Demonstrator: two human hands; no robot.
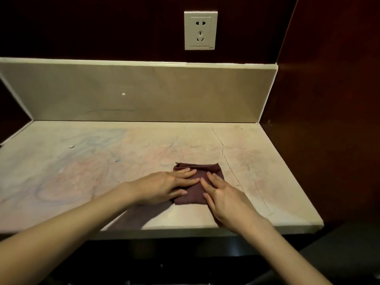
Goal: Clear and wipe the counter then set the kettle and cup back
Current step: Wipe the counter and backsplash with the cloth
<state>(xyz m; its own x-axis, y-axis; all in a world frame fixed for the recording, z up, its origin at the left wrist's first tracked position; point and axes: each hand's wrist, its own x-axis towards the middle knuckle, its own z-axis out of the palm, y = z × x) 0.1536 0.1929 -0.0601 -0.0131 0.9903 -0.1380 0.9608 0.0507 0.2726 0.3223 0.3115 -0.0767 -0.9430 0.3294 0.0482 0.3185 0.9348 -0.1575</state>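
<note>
A folded dark brown cloth (202, 168) lies flat on the pale stone counter (82, 161), right of the middle and near the front. My left hand (164, 187) presses on the cloth's left half with straight fingers. My right hand (223, 199) presses on its right half, fingers straight too. The fingertips of both hands nearly meet over the cloth's middle. No kettle or cup is in view.
Faint pink and blue smears cover the counter, and a thin crack (226, 159) runs down its right part. A stone backsplash (133, 93) rises behind it. A white wall socket (200, 30) sits above. Dark wood panels (329, 120) close the right side.
</note>
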